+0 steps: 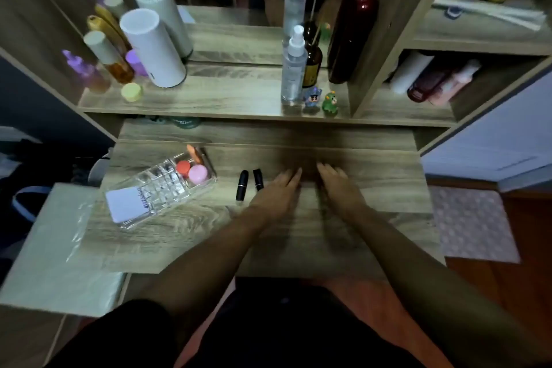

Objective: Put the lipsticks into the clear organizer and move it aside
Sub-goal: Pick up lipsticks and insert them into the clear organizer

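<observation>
Two black lipsticks lie side by side on the wooden desk: one (242,185) on the left, the other (258,179) just right of it. The clear organizer (162,188) sits to their left, tilted, holding a white card (127,204), a red jar (183,168), a pink jar (197,174) and an orange stick (194,154). My left hand (276,191) rests flat on the desk, fingers apart, right beside the lipsticks and holding nothing. My right hand (339,185) lies flat further right, also holding nothing.
A raised shelf (209,98) behind the desk carries a white cylinder (153,49), several bottles, a clear spray bottle (294,69), a dark red bottle (351,30) and two small figurines (321,100). A lower side surface (59,248) adjoins the desk's left.
</observation>
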